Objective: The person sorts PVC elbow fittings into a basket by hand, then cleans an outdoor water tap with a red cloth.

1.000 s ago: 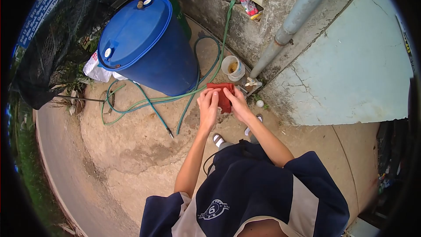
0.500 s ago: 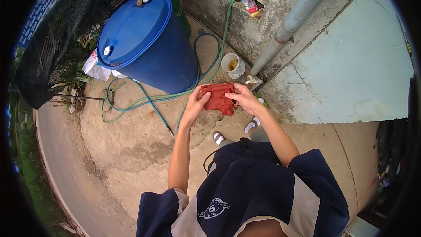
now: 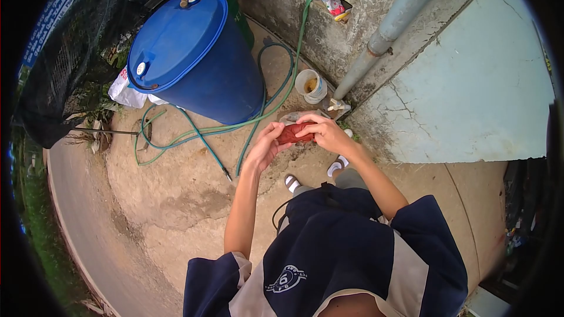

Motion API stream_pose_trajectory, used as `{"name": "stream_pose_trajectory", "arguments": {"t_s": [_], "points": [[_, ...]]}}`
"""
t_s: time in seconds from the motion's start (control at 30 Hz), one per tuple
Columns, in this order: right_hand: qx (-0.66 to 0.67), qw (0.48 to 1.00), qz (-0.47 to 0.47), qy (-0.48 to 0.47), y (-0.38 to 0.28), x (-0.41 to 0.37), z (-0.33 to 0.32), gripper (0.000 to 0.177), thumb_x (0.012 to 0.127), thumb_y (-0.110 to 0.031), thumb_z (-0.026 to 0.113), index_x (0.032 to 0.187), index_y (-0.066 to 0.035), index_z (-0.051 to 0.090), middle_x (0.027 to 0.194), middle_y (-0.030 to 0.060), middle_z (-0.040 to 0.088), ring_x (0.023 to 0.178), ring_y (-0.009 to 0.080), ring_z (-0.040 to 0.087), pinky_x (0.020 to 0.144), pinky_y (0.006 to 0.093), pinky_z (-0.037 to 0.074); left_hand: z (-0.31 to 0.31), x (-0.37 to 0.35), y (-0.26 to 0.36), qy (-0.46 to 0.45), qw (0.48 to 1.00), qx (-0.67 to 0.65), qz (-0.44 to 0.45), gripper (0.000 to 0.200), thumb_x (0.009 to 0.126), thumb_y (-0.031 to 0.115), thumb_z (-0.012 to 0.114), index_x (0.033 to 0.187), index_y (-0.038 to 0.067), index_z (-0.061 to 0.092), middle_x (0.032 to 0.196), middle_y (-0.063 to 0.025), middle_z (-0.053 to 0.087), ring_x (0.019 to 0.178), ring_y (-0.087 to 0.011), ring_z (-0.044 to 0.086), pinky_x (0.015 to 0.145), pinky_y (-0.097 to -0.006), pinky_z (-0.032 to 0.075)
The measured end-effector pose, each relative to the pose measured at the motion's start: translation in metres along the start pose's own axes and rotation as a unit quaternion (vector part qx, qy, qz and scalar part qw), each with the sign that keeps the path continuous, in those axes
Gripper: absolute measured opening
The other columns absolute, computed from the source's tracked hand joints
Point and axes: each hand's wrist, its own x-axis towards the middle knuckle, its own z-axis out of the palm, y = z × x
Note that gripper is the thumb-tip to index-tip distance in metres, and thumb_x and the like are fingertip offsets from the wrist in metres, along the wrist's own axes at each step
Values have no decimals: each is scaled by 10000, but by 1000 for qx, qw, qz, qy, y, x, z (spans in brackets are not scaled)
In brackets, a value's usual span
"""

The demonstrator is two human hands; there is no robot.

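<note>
Between my two hands, in front of my body, is a folded red cloth point(image 3: 292, 134), now a narrow bundle. My left hand point(image 3: 268, 145) grips its left end, thumb on top and fingers underneath. Over the right end curl the fingers of my right hand point(image 3: 326, 134), pressing on the upper side. Part of the cloth is hidden behind these fingers. Beyond the bundle, a white bucket point(image 3: 318, 93) with something brownish inside stands on the concrete.
A large blue barrel point(image 3: 235, 82) stands ahead to the left. A green hose point(image 3: 182, 141) loops over the concrete ground point(image 3: 170, 199) beside it. On the right are a grey pipe point(image 3: 370, 53) and a cracked pale blue wall panel point(image 3: 458, 94). Dark netting point(image 3: 64, 70) hangs at the left.
The red cloth has gone from a wider flat shape to a narrower folded bundle. My right hand has moved over its top, and my left hand has turned with its palm more upward.
</note>
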Motion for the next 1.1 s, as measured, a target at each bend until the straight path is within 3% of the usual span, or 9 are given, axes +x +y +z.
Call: {"name": "stream_pose_trajectory", "arguments": {"t_s": [0.17, 0.3, 0.47, 0.6, 0.73, 0.83, 0.97, 1.03, 1.1], "points": [[15, 996, 20, -84, 2, -9, -6, 444, 841, -91, 724, 1276, -140, 646, 1363, 144, 583, 1199, 288, 627, 964, 396, 513, 5, 3, 3, 37, 953, 278, 109, 423, 932, 78, 710, 1300, 53, 503, 1306, -126, 568, 1083, -189, 640, 847, -311, 577], [212, 950, 215, -82, -10, -1, -10, 562, 849, -172, 779, 1353, -91, 545, 1255, 166, 646, 1146, 276, 657, 930, 394, 527, 27, 2, 22, 6, 805, 508, 306, 626, 874, 52, 768, 1413, 54, 449, 1395, -140, 503, 1103, -183, 626, 849, -303, 572], [376, 901, 217, 19, -7, 16, 11, 570, 830, -181, 811, 1301, -9, 540, 1067, 122, 710, 964, 233, 697, 877, 366, 536, 48, 2, 21, -5, 914, 346, 211, 731, 853, 75, 793, 1476, 47, 412, 1429, -140, 496, 1100, -163, 606, 839, -300, 550], [185, 961, 184, 87, -13, 21, 31, 569, 780, -190, 826, 1237, 8, 551, 1102, 145, 691, 991, 234, 675, 881, 382, 530, 42, 13, 5, -43, 941, 285, 178, 593, 881, 124, 770, 1409, 20, 521, 1230, -98, 651, 1058, -146, 604, 888, -307, 509], [-95, 981, 167, 27, -1, 1, 31, 625, 811, -262, 827, 1285, 7, 523, 1297, 185, 624, 1172, 310, 631, 940, 414, 518, 27, 13, 8, 45, 875, 448, 179, 439, 850, 94, 755, 1269, 21, 645, 1055, -75, 709, 917, -175, 649, 853, -353, 507], [220, 936, 274, 0, 18, -19, 11, 771, 908, -506, 703, 1410, 22, 452, 1414, 213, 535, 1251, 373, 579, 996, 480, 504, 14, 8, 20, 94, 682, 642, 338, 439, 788, 78, 757, 1218, 43, 679, 1044, -50, 709, 904, -220, 643, 833, -381, 488], [639, 662, 368, -135, 13, -16, -32, 1017, 923, -805, 352, 1535, 7, 320, 1454, 269, 472, 1323, 419, 515, 1050, 595, 459, 32, -9, 47, -23, 413, 754, 511, 428, 771, 128, 711, 1194, 86, 662, 1123, 0, 672, 980, -194, 601, 804, -345, 448], [687, 614, 305, -243, 14, -13, -24, 992, 929, -781, 390, 1528, 7, 329, 1458, 274, 465, 1322, 436, 513, 1055, 589, 457, 49, -10, 57, -104, 273, 775, 560, 356, 784, 155, 661, 1135, 95, 644, 1158, 11, 645, 979, -146, 576, 777, -311, 425], [719, 549, 262, -336, -3, -2, -20, 893, 949, -641, 550, 1517, 15, 337, 1397, 263, 533, 1263, 398, 579, 1031, 550, 489, 56, -1, 60, -188, 233, 773, 559, 310, 805, 191, 640, 1103, 111, 610, 1178, 8, 625, 966, -141, 567, 776, -311, 427]]}}
